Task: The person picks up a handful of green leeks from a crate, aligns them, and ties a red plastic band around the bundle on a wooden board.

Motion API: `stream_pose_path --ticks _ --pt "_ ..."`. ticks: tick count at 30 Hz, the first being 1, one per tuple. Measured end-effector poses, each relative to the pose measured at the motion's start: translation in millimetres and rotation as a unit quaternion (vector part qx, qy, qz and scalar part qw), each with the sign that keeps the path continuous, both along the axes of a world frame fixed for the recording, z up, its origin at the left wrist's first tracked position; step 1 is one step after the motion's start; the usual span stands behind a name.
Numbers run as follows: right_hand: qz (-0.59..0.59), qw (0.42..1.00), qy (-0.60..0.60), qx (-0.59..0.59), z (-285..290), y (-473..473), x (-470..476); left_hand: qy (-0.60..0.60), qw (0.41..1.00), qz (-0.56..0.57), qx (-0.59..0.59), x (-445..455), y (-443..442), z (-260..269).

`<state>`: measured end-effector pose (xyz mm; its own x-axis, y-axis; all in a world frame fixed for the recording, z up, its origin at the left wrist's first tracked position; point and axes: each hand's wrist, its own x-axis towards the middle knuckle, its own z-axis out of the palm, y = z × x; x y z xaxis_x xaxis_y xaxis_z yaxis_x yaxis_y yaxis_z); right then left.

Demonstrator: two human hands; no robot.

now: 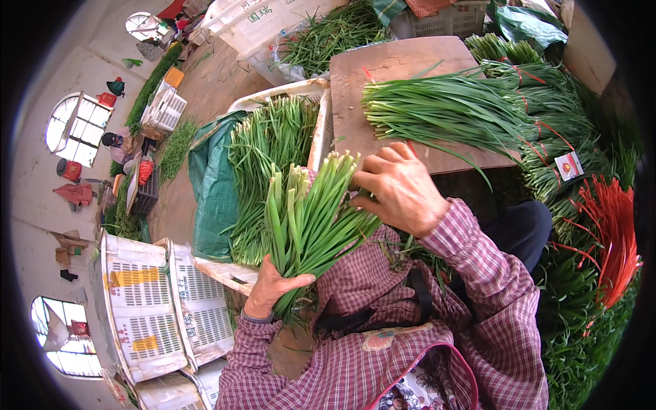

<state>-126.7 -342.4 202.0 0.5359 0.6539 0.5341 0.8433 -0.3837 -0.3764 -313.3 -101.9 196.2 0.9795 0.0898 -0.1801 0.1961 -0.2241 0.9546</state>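
My left hand (277, 284) grips a loose bunch of green garlic chives (302, 220), its pale cut ends pointing up and away from me. On the bunch's right side is my right hand (402, 187), fingers curled close to the stalks; whether it pinches one is hidden. Behind the held bunch, a white plastic crate (320, 123) lined with a green woven sheet (215, 189) is filled with more chives (277, 128). A pile of chives (441, 105) lies across a wooden board (400, 56), with a red tie showing at the board's near edge.
Tied chive bundles (553, 128) are stacked at right, beside a bunch of red ties (615, 241) and loose greens. White crates (143, 307) stand at lower left. Another crate (271, 25) and trimmed leaves (333, 38) are beyond the board. A person (120, 143) sits farther off at left.
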Motion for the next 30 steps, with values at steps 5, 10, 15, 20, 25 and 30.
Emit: stream_pose_path --ticks 5,10,15,20,25,30 --pt "0.03 0.998 0.018 -0.048 0 4 3 0.011 1.0 -0.012 0.012 2 -1 2" --pt "-0.106 0.992 -0.061 -0.016 -19 12 13 0.009 1.0 -0.003 -0.001 0 0 0" --pt "-0.23 0.968 -0.068 -0.075 -42 -45 51 0.061 0.989 0.054 -0.126 -8 7 -3" --pt "-0.119 0.975 0.155 -0.109 -53 -67 37 0.074 0.957 0.124 -0.253 -10 8 6" --pt "0.231 0.803 0.505 0.216 -43 -24 10 0.06 0.957 0.097 -0.267 27 -33 7" --pt "0.306 0.594 0.649 0.363 -38 -3 5 0.068 0.959 0.003 -0.275 42 -93 3"
